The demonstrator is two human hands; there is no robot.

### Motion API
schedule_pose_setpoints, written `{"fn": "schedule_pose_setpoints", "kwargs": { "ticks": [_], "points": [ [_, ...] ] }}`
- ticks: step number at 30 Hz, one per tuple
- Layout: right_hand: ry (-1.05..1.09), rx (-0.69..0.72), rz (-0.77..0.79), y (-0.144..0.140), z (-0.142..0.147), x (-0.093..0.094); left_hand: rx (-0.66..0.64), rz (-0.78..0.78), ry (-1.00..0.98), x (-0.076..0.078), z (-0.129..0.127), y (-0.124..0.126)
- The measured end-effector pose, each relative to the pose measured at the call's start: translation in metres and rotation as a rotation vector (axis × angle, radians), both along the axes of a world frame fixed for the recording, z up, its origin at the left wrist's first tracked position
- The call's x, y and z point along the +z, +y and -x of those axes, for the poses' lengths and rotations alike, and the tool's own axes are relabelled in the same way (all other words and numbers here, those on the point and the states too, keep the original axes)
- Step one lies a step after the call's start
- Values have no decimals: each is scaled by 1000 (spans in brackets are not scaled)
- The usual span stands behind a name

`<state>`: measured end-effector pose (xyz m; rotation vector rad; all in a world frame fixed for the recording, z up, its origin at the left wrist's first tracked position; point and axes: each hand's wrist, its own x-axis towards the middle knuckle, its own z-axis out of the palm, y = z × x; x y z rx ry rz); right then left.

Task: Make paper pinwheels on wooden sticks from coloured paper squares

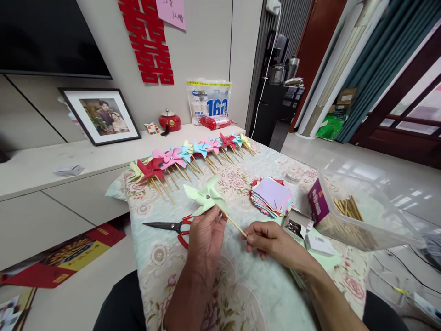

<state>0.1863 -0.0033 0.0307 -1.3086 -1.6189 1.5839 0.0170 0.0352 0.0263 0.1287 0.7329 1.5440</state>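
A pale green paper pinwheel (207, 196) on a thin wooden stick (234, 224) is held above the table in front of me. My left hand (209, 232) grips it just below the paper blades, near the top of the stick. The stick's lower end is pinched between the thumb and fingers of my right hand (263, 238). Scissors with red handles (174, 226) lie on the cloth to the left of my left hand. Right of my right hand stands a small open box of metal pins (294, 227), beside a white box (319, 244).
A row of finished pinwheels (172, 157) lies along the table's far edge. Cut paper squares (274, 195) are stacked right of centre, near a clear round container (294, 174). A plastic bin (389, 223) of wooden sticks stands at right. A floral tablecloth (237, 181) covers the table.
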Motion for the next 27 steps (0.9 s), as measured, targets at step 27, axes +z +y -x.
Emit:
{"fn": "schedule_pose_setpoints", "kwargs": {
  "ticks": [27],
  "points": [
    [-25,-218,-237,-1,1,5,-225,-133,407,2,-14,-20]
  ]
}}
